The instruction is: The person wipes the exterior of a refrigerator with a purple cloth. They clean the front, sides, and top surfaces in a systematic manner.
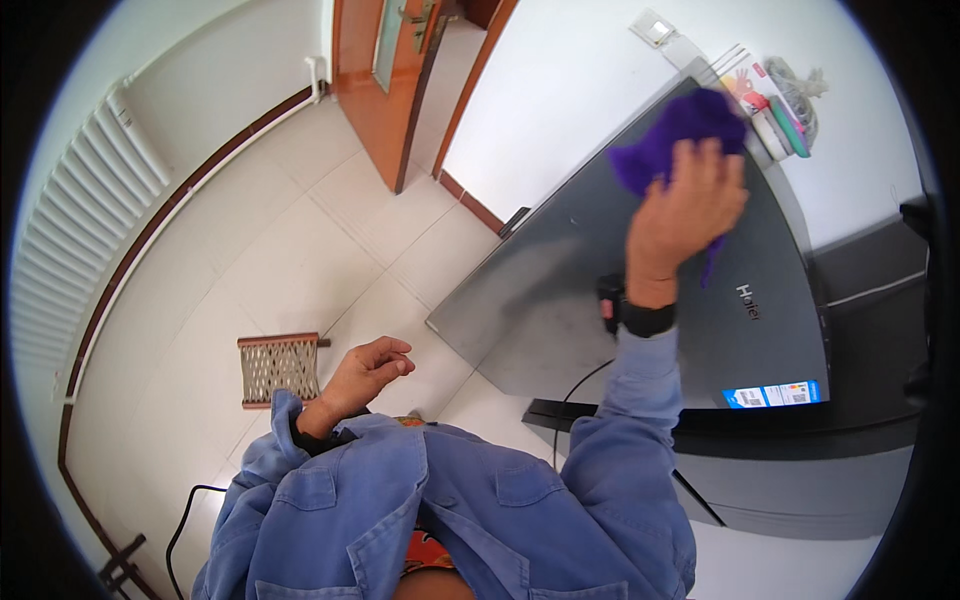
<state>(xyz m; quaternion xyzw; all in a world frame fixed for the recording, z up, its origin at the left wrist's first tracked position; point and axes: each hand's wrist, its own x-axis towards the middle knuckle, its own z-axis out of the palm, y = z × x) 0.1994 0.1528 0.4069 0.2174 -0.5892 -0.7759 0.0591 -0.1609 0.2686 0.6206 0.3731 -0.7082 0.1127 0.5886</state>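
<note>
My right hand [692,205] is stretched out ahead to the right, pressing a purple cloth [655,150] against the upper part of a dark grey refrigerator door [590,260]. Motion blurs the hand and the cloth a little, and a strip of cloth hangs down below the wrist. A dark band with a small black device [610,300] is strapped at that wrist. Off to the left, my left hand [365,375] hovers in front of my jacket, over the floor. Its fingers are loosely bent, the thumb is apart from them, and nothing is in it.
Beside the refrigerator's top lie a green-and-white bundle [785,130] and a clear plastic bag [797,95]. A small woven stool [280,370] stands on the tiled floor at left. An orange wooden door [380,90] is ajar at the back; a white radiator [95,190] lines the left wall.
</note>
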